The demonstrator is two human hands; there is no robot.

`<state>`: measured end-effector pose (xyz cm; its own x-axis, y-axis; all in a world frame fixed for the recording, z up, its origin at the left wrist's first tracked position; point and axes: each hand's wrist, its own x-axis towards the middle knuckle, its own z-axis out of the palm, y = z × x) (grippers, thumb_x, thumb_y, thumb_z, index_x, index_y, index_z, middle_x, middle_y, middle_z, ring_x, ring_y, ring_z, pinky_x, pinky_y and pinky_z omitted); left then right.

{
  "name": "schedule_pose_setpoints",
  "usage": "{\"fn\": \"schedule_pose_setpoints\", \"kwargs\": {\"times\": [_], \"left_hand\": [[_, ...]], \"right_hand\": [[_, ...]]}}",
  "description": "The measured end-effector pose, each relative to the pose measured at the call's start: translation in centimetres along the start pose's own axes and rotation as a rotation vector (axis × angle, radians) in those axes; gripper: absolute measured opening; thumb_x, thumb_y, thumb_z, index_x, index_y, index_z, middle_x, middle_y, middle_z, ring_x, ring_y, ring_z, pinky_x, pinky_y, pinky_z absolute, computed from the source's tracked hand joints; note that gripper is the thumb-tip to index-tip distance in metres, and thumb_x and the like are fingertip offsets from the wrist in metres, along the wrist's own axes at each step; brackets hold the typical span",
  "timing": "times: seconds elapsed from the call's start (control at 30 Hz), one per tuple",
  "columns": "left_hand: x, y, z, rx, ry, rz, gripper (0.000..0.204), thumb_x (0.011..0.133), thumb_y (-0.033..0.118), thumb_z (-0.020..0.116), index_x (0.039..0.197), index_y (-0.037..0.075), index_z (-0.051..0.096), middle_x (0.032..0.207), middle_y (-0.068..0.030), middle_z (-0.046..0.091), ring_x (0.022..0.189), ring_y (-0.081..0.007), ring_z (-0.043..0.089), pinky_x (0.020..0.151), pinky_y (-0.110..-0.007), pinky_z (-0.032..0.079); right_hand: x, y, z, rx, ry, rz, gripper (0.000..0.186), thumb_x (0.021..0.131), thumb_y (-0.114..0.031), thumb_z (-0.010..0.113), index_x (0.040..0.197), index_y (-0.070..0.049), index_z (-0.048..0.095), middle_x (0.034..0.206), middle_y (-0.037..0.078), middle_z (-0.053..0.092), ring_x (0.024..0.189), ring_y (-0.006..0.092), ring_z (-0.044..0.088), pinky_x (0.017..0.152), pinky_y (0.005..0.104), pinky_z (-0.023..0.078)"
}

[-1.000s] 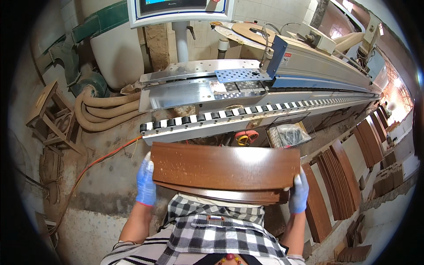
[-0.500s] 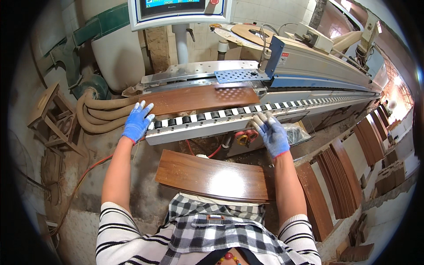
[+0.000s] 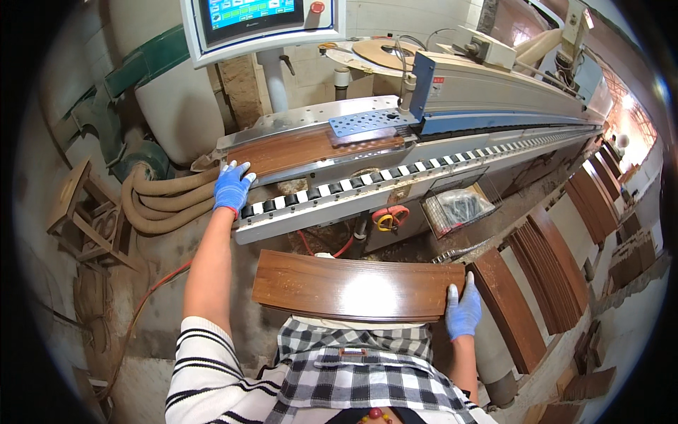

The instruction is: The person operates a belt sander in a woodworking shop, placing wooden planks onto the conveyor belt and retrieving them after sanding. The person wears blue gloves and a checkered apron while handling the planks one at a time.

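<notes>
My left hand [image 3: 233,189], in a blue and white work glove, lies with spread fingers on the near left end of a long brown wood-grain board [image 3: 282,152]. This board rests flat on the machine bed, its right end under a perforated blue plate [image 3: 364,122]. Lower down, in front of my body, is a stack of similar brown boards [image 3: 318,283] with a glossy top. At its right end my gloved right hand [image 3: 463,311] has the thumb over the top board's edge and the fingers along the end. The fingers' undersides are hidden.
A roller rail [image 3: 339,187] with black and white rollers runs along the machine front. Thick hoses [image 3: 173,201] and a wooden stool [image 3: 85,212] stand left. A control screen [image 3: 254,14] rises behind. A wire basket [image 3: 459,208] hangs below the rail; stacked boards [image 3: 544,275] line the right.
My right hand has moved from the roller rail down to the right end of the board stack. The board on the machine has shifted away from the rail, with my left hand still on its end.
</notes>
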<state>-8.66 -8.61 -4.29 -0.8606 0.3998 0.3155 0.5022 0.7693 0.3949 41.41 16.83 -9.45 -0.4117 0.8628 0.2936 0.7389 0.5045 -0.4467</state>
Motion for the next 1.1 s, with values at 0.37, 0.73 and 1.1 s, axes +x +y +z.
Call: {"fn": "schedule_pose_setpoints", "kwargs": {"times": [0.37, 0.73, 1.1], "left_hand": [[1.3, 5.1, 3.5, 0.021, 0.075, 0.093, 0.04, 0.085, 0.039, 0.064, 0.116, 0.014, 0.067, 0.131, -0.0176, 0.056, 0.121, -0.0337, 0.051, 0.106, -0.042, 0.037], [1.3, 5.9, 3.9, -0.061, -0.036, 0.18, 0.06, 0.085, 0.04, 0.064, 0.136, 0.011, 0.049, 0.145, -0.0147, 0.041, 0.128, -0.0344, 0.042, 0.109, -0.042, 0.033], [-2.2, 4.1, 1.4, -0.014, 0.061, 0.116, 0.044, 0.086, 0.029, 0.064, 0.126, 0.011, 0.059, 0.136, -0.0113, 0.052, 0.125, -0.0305, 0.046, 0.108, -0.04, 0.035]], "right_hand": [[2.5, 2.1, 0.0, -0.143, -0.031, 0.158, 0.042, 0.089, -0.046, 0.058, 0.075, -0.007, 0.063, 0.075, 0.014, 0.064, 0.072, 0.0345, 0.062, 0.067, 0.0455, 0.047], [4.9, 0.7, 0.4, -0.124, -0.112, -0.218, 0.057, 0.091, -0.042, 0.054, 0.136, -0.009, 0.046, 0.106, 0.019, 0.064, 0.097, 0.0354, 0.061, 0.086, 0.044, 0.046], [9.2, 2.7, 1.6, 0.617, -0.48, 0.166, 0.03, 0.088, -0.027, 0.066, 0.102, 0.0, 0.063, 0.084, 0.005, 0.064, 0.075, 0.0115, 0.055, 0.073, 0.0281, 0.046]]}}
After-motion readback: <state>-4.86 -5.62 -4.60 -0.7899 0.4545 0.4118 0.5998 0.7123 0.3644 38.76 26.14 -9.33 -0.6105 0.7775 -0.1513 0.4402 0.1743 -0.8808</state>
